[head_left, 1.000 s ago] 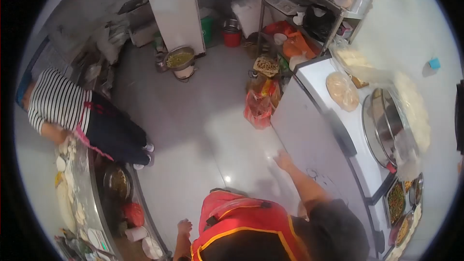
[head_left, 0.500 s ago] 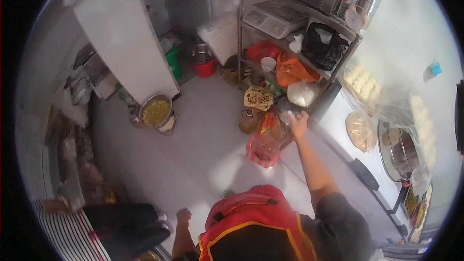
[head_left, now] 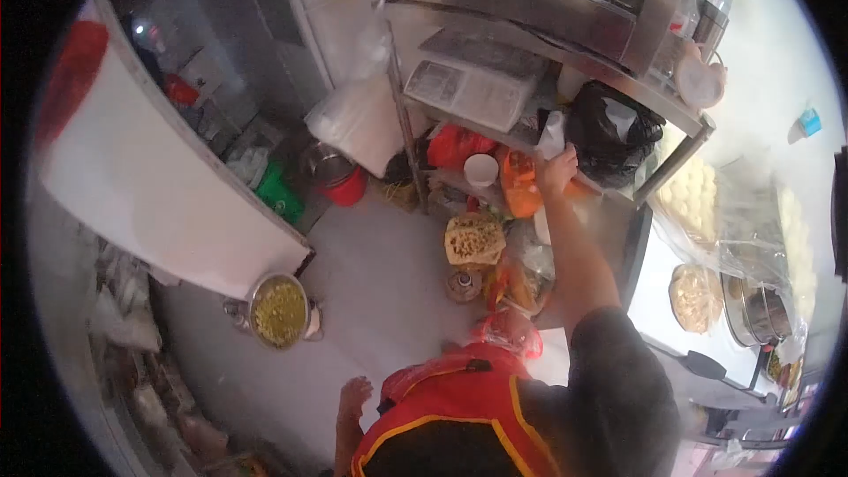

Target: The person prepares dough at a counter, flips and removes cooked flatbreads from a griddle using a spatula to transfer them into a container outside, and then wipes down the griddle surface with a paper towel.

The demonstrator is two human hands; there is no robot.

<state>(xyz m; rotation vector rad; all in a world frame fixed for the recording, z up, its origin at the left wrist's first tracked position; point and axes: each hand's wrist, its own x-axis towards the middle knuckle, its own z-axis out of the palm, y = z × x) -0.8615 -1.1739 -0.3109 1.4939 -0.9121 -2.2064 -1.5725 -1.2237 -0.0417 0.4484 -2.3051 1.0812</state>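
My right hand point(head_left: 556, 170) reaches to the metal shelf rack point(head_left: 413, 95), its fingers closed round the lower part of a small white object point(head_left: 551, 134). Just right of it on the shelf is a black plastic bag point(head_left: 616, 132). Below and to its left sit an orange bag point(head_left: 521, 187) and a white cup point(head_left: 481, 170). Low beside my body, away from any object, hangs my left hand point(head_left: 356, 396), its fingers apart and holding nothing.
A bowl of chopped green food point(head_left: 279, 311) stands left on the floor, near a white panel point(head_left: 159, 185). Further back is a red bucket point(head_left: 346, 187). A counter at right bears a bag of dough point(head_left: 695, 298) and metal pots point(head_left: 751, 305).
The view has moved closer to the shelf rack, and the person in stripes has left it. My right hand has risen from over the floor to the shelf and taken hold of the white object.
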